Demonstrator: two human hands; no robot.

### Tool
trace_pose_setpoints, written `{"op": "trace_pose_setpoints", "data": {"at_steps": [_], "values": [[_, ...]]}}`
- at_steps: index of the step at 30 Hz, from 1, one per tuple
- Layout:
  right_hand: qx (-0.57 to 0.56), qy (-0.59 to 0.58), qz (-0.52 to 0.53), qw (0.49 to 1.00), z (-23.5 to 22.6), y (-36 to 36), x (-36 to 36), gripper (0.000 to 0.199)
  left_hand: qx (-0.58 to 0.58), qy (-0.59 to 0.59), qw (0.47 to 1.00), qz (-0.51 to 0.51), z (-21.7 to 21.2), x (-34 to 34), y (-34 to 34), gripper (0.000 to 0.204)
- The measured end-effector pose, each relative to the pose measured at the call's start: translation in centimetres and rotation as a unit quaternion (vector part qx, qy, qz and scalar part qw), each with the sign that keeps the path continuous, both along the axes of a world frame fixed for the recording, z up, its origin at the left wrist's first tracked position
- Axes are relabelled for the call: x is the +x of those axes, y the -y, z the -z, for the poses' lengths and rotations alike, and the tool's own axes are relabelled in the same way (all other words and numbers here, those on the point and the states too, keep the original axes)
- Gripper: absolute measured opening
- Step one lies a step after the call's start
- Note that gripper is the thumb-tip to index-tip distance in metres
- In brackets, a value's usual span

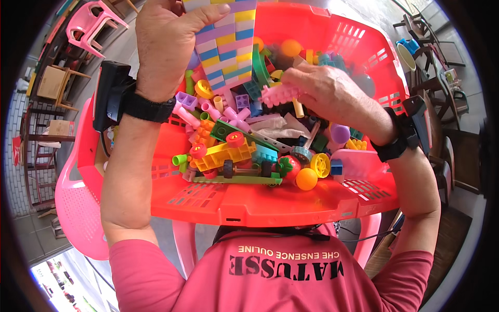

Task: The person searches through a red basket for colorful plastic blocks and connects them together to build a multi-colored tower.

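Note:
Up at the top, my left hand (166,49) is closed on a flat panel of stacked toy building bricks (227,47) in yellow, blue, lilac and white, its thumb pressed over one face. The panel stands tilted above a heap of toys. To its right, my right hand (335,93) pinches a pink studded toy brick (278,95) over the same heap. Beneath both hands is a large red plastic basket (228,202) with slotted walls. Near its front lie a yellow toy vehicle chassis (221,157), a toy strawberry (291,166) and an orange ball (306,179).
A green curved piece (260,65) stands by the panel. Further orange balls (291,48) lie at the basket's far side. A pink chair (78,208) is at the left, another pink chair (86,26) farther off. Wooden furniture (457,156) stands at the right.

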State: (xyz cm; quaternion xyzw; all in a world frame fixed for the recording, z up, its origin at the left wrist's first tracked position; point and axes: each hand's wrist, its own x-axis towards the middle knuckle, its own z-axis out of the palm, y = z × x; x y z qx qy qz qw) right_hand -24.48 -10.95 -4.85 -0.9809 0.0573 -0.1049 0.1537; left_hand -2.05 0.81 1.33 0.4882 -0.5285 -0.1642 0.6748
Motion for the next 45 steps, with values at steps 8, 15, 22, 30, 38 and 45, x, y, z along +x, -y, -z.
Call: {"op": "trace_pose_setpoints", "data": {"at_steps": [8, 15, 22, 30, 38, 45], "values": [[-0.032, 0.001, 0.06, 0.998, -2.1, -0.2, -0.5, 0.037, 0.005, 0.033, 0.999, -0.022, 0.8, 1.5, 0.0, 0.04], [0.034, -0.158, -0.163, 0.973, -2.0, -1.1, -1.7, 0.032, 0.014, 0.056, 0.998, -0.019, 0.8, 1.1, -0.2, 0.036], [0.041, -0.191, -0.096, 0.976, -2.4, 0.9, -1.9, 0.024, -0.004, 0.037, 0.999, 0.013, 0.2, -0.2, -0.5, 0.034], [-0.096, -0.131, 0.061, 0.985, -4.5, 1.9, -2.5, 0.028, -0.015, 0.045, 0.999, 0.006, 0.2, -0.4, -0.6, 0.039], [-0.141, -0.378, 0.089, 0.911, -1.3, 2.1, -4.0, 0.013, -0.029, 0.048, 0.998, 0.023, 0.0, -0.5, -0.6, 0.041], [-0.162, -0.411, 0.107, 0.891, 1.3, 3.6, -4.5, 0.011, -0.037, 0.03, 0.997, 0.052, -0.6, 0.0, -0.6, 0.041]]}}
